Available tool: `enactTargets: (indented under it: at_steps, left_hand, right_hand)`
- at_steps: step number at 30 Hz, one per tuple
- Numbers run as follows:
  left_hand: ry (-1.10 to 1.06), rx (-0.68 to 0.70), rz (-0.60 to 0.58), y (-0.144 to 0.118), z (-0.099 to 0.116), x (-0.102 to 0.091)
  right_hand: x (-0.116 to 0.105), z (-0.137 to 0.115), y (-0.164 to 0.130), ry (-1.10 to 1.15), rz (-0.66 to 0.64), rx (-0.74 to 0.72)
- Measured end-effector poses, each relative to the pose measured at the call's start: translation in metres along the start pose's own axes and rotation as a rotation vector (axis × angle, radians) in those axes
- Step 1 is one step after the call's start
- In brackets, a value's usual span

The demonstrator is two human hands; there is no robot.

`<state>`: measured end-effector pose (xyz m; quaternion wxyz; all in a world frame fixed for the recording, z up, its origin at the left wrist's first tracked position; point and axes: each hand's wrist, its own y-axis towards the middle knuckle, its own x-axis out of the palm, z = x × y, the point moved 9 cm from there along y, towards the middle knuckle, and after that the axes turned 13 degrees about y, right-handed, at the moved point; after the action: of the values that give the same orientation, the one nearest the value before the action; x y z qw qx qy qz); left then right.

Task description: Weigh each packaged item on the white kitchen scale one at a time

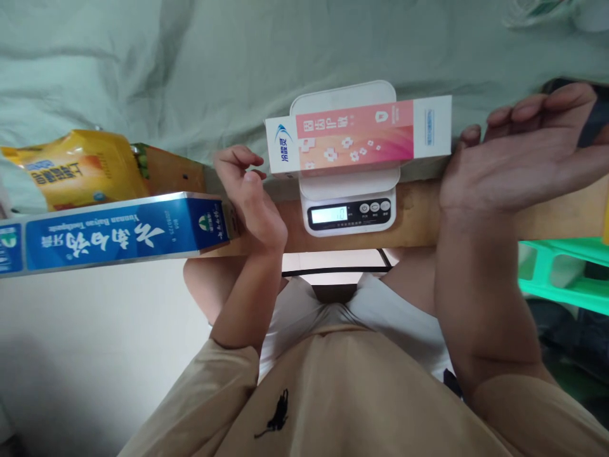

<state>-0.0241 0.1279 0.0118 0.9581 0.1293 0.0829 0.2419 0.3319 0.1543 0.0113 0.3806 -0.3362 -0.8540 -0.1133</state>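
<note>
Head view: a pink-and-white box is lying across a kitchen scale, between two empty hands.
The left hand is curling its fingers loosely, leaving a gap, just beside the box's left end; whether they are touching it I cannot tell. The right hand is turning its palm up, fingers wide and slightly bent, near the box's other end, with a dark object showing behind them. Between the two sets of fingers, the scale is showing a lit display. Left of the left fingers, a blue toothpaste box and a yellow bag are lying.
</note>
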Motion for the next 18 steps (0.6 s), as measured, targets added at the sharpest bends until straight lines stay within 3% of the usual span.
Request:
enactTargets:
  at_steps: [10, 13, 16, 18]
  left_hand:
    - [0.072, -0.039, -0.088, -0.006, -0.007, 0.004]
    - [0.07, -0.019, -0.074, -0.005, 0.001, 0.005]
    - [0.079, -0.006, -0.085, -0.006, 0.008, 0.008]
    - [0.064, 0.004, -0.101, -0.007, 0.013, 0.011]
  right_hand:
    - [0.003, 0.002, 0.0, 0.026, -0.103, -0.025]
    - [0.0, -0.004, 0.001, 0.011, -0.126, -0.147]
    - [0.01, -0.017, -0.015, -0.296, -0.277, -0.398]
    - [0.023, -0.014, -0.034, -0.577, -0.429, -0.465]
